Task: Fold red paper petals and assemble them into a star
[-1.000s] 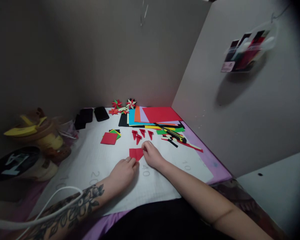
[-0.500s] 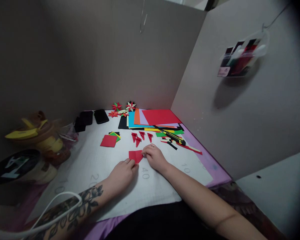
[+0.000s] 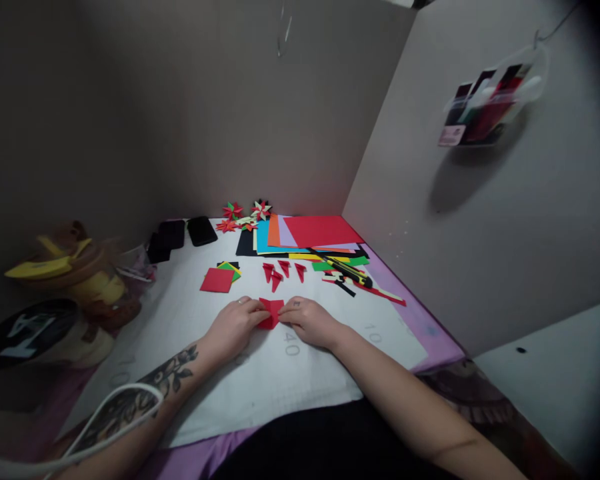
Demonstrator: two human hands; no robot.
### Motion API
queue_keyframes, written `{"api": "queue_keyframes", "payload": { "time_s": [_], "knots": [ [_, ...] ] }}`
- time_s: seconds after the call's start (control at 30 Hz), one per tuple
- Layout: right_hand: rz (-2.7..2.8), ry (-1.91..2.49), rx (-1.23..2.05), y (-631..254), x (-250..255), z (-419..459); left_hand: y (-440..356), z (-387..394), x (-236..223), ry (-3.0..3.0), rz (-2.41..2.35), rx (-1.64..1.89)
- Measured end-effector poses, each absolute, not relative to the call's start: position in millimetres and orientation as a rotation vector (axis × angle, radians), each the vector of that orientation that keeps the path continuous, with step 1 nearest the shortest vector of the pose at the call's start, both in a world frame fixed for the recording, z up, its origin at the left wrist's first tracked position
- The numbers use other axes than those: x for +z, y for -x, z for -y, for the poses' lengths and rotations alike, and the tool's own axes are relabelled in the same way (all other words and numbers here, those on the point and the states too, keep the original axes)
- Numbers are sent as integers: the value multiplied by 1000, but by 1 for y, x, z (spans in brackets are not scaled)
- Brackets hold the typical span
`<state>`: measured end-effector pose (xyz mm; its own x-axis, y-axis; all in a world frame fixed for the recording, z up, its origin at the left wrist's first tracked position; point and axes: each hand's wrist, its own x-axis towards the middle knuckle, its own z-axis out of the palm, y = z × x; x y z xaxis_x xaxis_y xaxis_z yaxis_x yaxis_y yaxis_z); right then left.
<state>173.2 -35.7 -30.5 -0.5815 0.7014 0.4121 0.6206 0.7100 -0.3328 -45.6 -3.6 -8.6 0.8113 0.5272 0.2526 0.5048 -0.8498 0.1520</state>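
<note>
Head view: I'm pinching the red paper (image 3: 271, 313) between both hands, low over the white mat (image 3: 200, 310). My left hand (image 3: 234, 328) is gripping its left side, thumb and fingers closed narrow. My right hand (image 3: 311, 323) is pinching the right side, fingertips also narrow. The paper is showing a crease down the middle and is sitting just above the printed 40. Exact fingertip contact is too small to tell.

Beyond the hands, four folded red pieces (image 3: 277, 281) are lying close together. Left of them, small paper squares (image 3: 217, 281) are stacking up, red on top, green, yellow and black edges showing. Right of them, a yellow-black cutter (image 3: 353, 272) is lying across the paper strips (image 3: 325, 266). Colored sheets (image 3: 325, 231) are overlapping behind, red uppermost, with paper stars (image 3: 233, 211) sitting to their left. A black flat object (image 3: 202, 231) is lying left of the stars. A white cable (image 3: 130, 389) is crossing in front of my left forearm. A clear holder (image 3: 495, 107) is hanging by the right wall.
</note>
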Motion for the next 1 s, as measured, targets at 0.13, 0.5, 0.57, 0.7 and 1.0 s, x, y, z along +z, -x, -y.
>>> {"api": "queue_keyframes", "payload": {
  "time_s": [0.13,0.5,0.57,0.7,1.0],
  "knots": [
    [2401,1021,237,-172,-32,36,46,-1,-6,-2931,-753,476],
    [2543,928,187,-171,-28,39,46,-2,-2,-2845,-628,313],
    [2552,918,175,-171,-30,39,47,-4,-1,-2826,-601,311],
    [2545,944,151,-170,-31,38,46,-4,-1,-2897,-653,327],
    [2466,938,161,-170,-34,35,48,-6,-6,-3080,-786,231]
  ]
}}
